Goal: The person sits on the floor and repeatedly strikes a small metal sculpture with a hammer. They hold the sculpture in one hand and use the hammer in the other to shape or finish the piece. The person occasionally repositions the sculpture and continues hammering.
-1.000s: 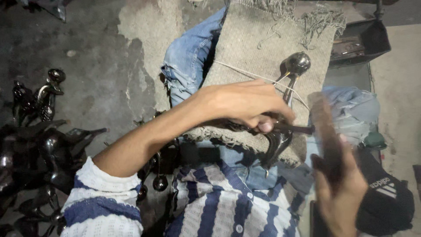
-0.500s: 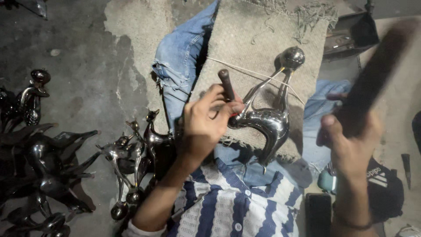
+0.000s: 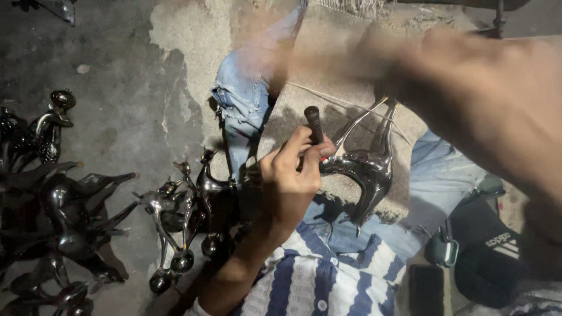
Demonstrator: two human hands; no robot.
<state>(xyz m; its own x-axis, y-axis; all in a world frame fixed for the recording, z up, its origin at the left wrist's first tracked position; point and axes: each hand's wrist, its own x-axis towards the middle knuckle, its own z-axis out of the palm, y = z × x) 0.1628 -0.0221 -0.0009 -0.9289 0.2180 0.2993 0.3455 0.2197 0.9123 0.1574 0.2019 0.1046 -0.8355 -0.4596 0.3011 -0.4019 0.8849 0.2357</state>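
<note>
While the shiny metal figurine (image 3: 363, 169) sits on the burlap pad (image 3: 328, 70) over the lap | left hand (image 3: 293, 181) now pinches a dark punch (image 3: 314, 124) upright on it | right hand (image 3: 486, 111) has swung up, blurred, grip can't tell | more dark figurines (image 3: 181, 205) piled on floor (image 3: 111, 52), no containers

I see no packages, signs or screens; the only marking is a small white logo (image 3: 504, 243) on a black cap (image 3: 489, 257), lower right of the frame.
</note>
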